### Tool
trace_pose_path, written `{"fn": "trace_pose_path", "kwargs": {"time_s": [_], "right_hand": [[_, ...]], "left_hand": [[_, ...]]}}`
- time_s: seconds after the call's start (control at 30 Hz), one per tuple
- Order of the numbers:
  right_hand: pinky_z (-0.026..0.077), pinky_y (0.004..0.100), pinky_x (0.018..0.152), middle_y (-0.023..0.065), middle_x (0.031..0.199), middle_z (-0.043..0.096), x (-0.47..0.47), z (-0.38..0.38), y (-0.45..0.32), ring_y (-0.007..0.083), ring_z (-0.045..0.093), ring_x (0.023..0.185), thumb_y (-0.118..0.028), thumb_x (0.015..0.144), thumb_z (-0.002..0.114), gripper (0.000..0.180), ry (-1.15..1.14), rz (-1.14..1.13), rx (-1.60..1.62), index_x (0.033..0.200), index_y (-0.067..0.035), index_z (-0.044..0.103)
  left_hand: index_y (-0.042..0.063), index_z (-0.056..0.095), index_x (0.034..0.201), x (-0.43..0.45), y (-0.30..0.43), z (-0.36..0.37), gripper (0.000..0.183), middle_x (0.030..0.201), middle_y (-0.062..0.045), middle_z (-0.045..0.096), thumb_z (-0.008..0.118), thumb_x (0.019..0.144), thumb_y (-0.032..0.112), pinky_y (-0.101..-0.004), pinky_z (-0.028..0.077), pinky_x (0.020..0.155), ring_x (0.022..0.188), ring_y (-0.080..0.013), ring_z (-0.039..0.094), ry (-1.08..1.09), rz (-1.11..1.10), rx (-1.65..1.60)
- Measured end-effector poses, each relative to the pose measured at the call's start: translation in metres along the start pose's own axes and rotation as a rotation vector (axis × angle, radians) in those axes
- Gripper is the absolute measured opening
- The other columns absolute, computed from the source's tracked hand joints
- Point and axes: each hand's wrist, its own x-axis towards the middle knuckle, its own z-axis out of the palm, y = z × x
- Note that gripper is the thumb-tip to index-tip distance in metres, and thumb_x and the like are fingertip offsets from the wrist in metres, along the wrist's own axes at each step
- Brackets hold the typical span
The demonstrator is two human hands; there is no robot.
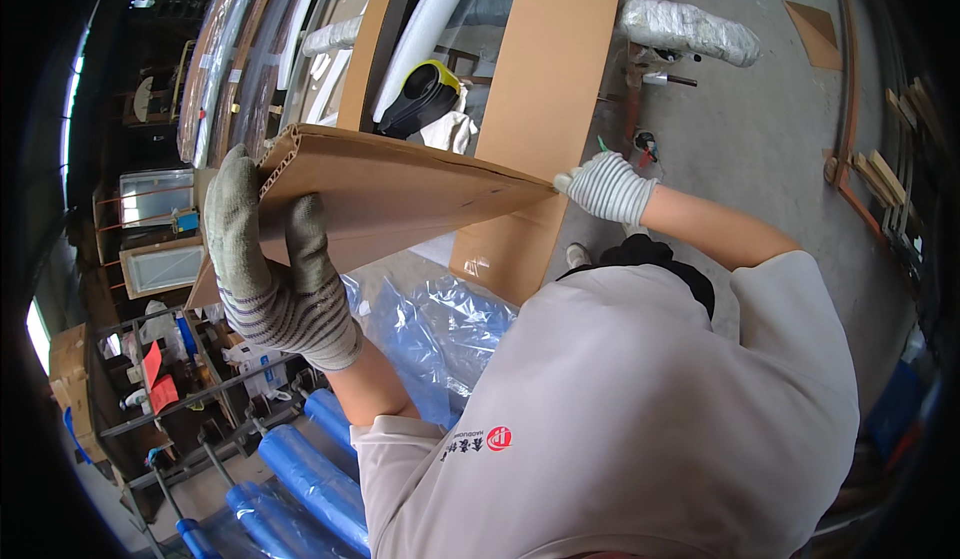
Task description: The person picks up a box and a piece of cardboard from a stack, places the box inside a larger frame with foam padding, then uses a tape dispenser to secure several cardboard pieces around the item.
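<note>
A folded piece of corrugated cardboard point(390, 184) is held up in front of me, its fluted end showing at the left. My left hand point(281, 274), in a striped knit glove, grips that end with fingers and thumb apart across it. My right hand point(609, 187), gloved too, pinches the narrow far end. A small green item point(602, 144) shows just beyond the right glove; its kind is unclear. Behind the held piece, a long flat cardboard strip point(555, 48) lies lengthwise. Left of the strip are a black and yellow tape dispenser point(424, 97) and a white cloth item point(450, 129).
Long plastic-wrapped profiles point(247, 56) lie at the upper left. A wrapped padded support arm point(686, 27) juts out over the concrete floor point(720, 123). Blue film rolls point(315, 476) and loose clear film point(427, 334) are at lower left, near a cluttered shelf rack point(187, 379).
</note>
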Motion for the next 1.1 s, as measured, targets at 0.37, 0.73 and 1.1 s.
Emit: {"fn": "trace_pose_path", "kwargs": {"time_s": [0.37, 0.73, 1.1], "right_hand": [[0.044, 0.0422, 0.047, 0.0124, 0.068, 0.062, -0.056, 0.097, 0.073, 0.0305, 0.060, 0.055, -0.021, 0.091, 0.044, 0.019, 0.383, 0.323, 0.347, 0.096, -0.006, 0.055], [0.041, 0.0266, 0.042, 0.0078, 0.080, 0.063, -0.012, 0.118, 0.242, 0.0142, 0.049, 0.049, -0.018, 0.087, 0.054, 0.022, 0.741, 1.165, 1.853, 0.103, -0.004, 0.056], [0.043, 0.0325, 0.083, 0.0100, 0.096, 0.061, -0.042, 0.133, 0.230, 0.0240, 0.056, 0.089, -0.027, 0.081, 0.063, 0.028, 0.988, 1.326, 0.951, 0.096, -0.003, 0.062]], "left_hand": [[0.008, 0.050, 0.120, -0.006, -0.001, -0.011, 0.039, 0.127, -0.016, 0.053, 0.063, 0.084, 0.006, -0.0364, 0.044, 0.095, 0.114, -0.0282, 0.053, 0.028, -0.038, 0.034], [0.012, 0.046, 0.126, 0.011, 0.017, 0.011, 0.047, 0.129, -0.015, 0.050, 0.062, 0.083, 0.001, -0.0436, 0.038, 0.101, 0.116, -0.0325, 0.050, -0.058, 0.007, 0.103], [0.013, 0.050, 0.125, 0.003, 0.018, 0.000, 0.039, 0.128, -0.017, 0.051, 0.060, 0.087, 0.010, -0.0459, 0.040, 0.099, 0.116, -0.0326, 0.051, -0.013, -0.092, -0.001]]}}
